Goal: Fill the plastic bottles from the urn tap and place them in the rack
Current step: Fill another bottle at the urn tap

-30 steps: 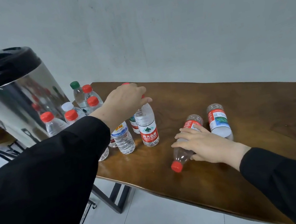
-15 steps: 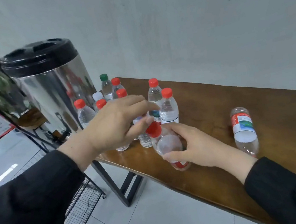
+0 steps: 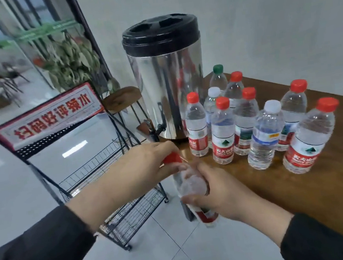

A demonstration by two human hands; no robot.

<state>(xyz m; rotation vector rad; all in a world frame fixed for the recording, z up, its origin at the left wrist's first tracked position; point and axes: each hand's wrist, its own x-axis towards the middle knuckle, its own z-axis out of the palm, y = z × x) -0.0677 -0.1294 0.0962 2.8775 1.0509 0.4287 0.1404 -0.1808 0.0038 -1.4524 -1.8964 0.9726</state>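
One head-worn camera looks forward and down, close over both hands, facing the counter's (image 3: 303,178) end, the urn (image 3: 166,82) and the rack (image 3: 97,172).

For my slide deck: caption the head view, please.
Right hand holds a bottle while left hand pinches its cap, near the urn.

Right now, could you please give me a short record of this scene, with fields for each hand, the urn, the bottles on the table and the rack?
left hand: left hand pinches the red cap of the held bottle
right hand: right hand grips the held bottle round its body, tilted, off the table edge
urn: steel urn, black lid, tap low on its front
table bottles: nine capped bottles upright on the wooden table
rack: black wire rack on the floor, no bottles seen in it
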